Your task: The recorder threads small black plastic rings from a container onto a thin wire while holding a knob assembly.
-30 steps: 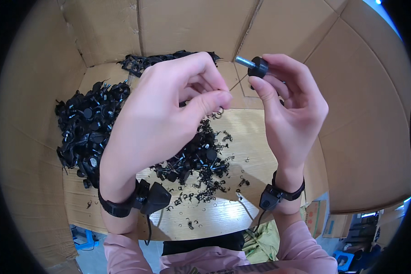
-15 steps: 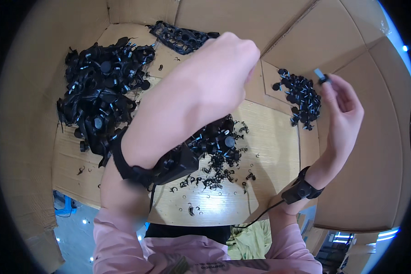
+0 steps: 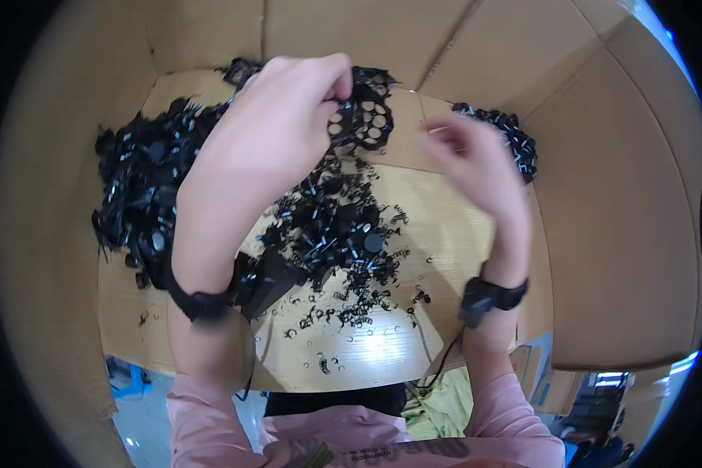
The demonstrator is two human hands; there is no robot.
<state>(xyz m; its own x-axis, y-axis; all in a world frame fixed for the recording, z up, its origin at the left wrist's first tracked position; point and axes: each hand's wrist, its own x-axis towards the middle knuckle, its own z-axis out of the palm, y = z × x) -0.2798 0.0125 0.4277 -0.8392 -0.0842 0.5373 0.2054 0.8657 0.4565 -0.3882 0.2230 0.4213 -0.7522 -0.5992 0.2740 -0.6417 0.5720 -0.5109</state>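
My left hand (image 3: 288, 109) is at the back of the table, its fingers closed at the edge of a black perforated sheet (image 3: 378, 117) with round holes. Part of that sheet is hidden behind the hand. To the right, my right hand (image 3: 472, 156) is smeared by motion, with its fingers curled; nothing can be made out in them. It is just left of a pile of black round-headed studs (image 3: 526, 148) with metal shanks. Below my hands, a heap of black studs and scraps (image 3: 335, 234) lies in mid-table.
A large heap of black flimsy scraps and studs (image 3: 144, 179) covers the left side. Small black curled shavings (image 3: 359, 312) are strewn toward the front. Cardboard walls (image 3: 616, 218) surround the wooden tabletop (image 3: 460, 234). Both wrists wear black strapped devices (image 3: 491, 300) with cables.
My right hand has moved left from beside the right pile, and the stud it pinched no longer shows. My left hand has shifted left, and a perforated sheet now shows at its fingers.
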